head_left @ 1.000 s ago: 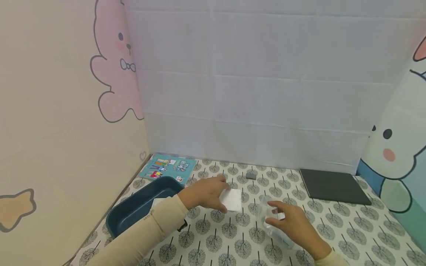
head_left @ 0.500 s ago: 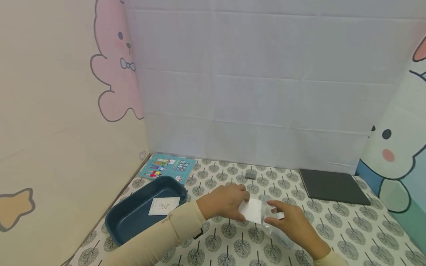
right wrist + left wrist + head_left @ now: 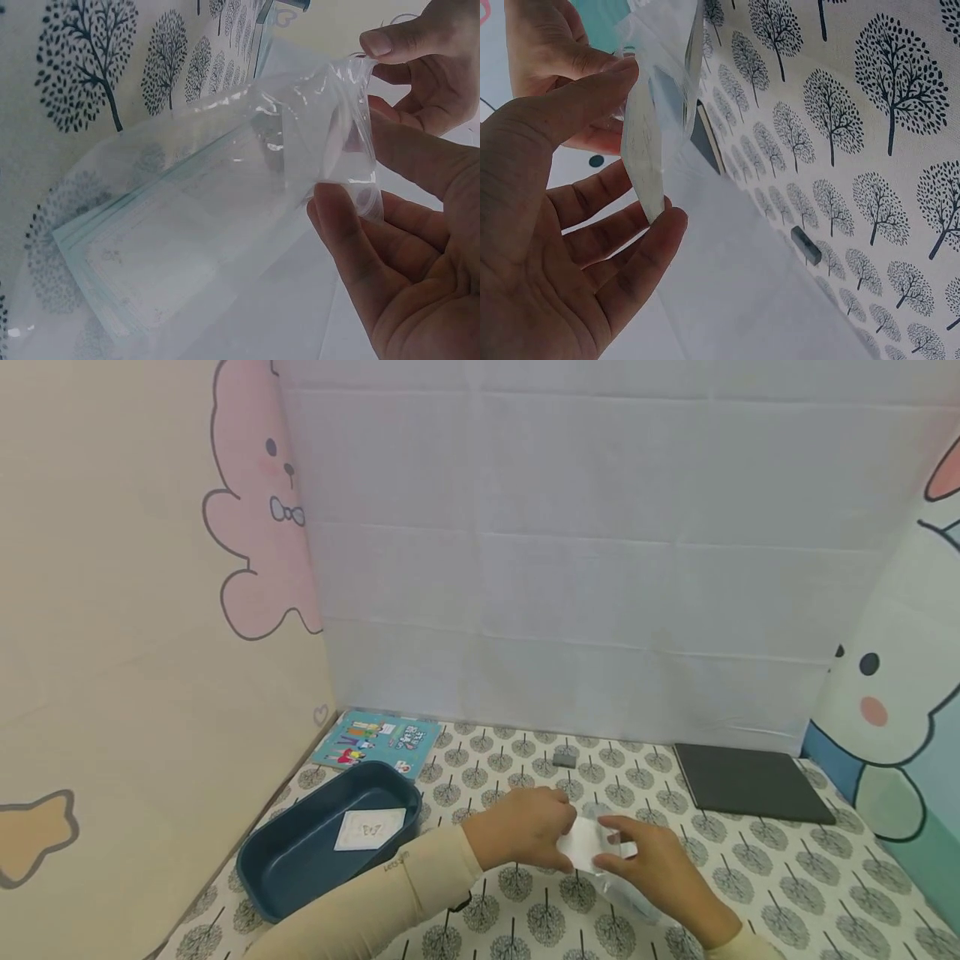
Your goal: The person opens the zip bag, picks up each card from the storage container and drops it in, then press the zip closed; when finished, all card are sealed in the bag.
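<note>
In the head view my left hand (image 3: pixel 525 828) pinches a white square card (image 3: pixel 581 843) at the mouth of a clear plastic bag (image 3: pixel 628 897). The left wrist view has the card (image 3: pixel 641 142) edge-on between thumb and fingertips, its far end against the clear film; how far in it sits is hard to tell. My right hand (image 3: pixel 660 870) holds the bag near its mouth with thumb and fingers. Inside the bag (image 3: pixel 112 180), the right wrist view shows several pale cards (image 3: pixel 165 262) with patterned borders, stacked at a slant.
A dark blue bin (image 3: pixel 288 860) stands at the left, with a white card (image 3: pixel 370 829) bearing a small emblem inside. Behind it lies a teal booklet (image 3: pixel 382 741). A small grey block (image 3: pixel 564 761) is at the back, a black flat board (image 3: pixel 752 782) at the back right.
My left hand has moved right with the white card, from the tabletop to the bag's mouth. The right hand has stayed nearly in place with the bag.
</note>
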Demonstrator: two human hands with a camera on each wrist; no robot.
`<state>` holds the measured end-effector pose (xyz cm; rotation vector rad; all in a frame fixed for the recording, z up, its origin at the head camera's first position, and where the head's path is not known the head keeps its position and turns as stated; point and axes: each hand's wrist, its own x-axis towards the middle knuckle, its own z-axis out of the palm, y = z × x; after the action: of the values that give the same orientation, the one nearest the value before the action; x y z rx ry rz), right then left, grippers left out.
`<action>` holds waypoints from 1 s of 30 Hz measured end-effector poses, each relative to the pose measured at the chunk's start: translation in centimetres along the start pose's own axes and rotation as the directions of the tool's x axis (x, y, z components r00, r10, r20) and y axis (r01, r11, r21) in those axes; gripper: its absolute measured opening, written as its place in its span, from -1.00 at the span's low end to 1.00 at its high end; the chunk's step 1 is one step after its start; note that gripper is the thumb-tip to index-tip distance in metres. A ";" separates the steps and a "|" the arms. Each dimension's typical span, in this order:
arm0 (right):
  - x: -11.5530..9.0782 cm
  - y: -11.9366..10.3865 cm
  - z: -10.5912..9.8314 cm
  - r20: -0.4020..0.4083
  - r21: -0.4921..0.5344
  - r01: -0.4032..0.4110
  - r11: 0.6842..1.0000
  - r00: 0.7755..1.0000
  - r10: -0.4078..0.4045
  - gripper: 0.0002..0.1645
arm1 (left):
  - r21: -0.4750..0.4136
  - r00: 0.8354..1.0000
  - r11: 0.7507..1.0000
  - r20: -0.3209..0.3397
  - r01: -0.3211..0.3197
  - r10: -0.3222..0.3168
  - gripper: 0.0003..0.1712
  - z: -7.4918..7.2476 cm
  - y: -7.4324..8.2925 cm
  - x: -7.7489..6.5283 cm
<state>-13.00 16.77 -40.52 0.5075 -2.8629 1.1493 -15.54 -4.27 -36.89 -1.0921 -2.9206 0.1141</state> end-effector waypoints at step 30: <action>-0.1 0.3 -0.4 -0.016 -0.029 -0.022 0.999 1.000 0.021 -0.31 | -0.048 0.989 0.999 -0.145 -0.003 -0.004 -0.87 0.3 -2.1 -2.1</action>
<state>-13.04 17.26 -40.48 0.4656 -2.8738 1.1073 -15.38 -7.24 -37.06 -1.0580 -2.8082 -0.0339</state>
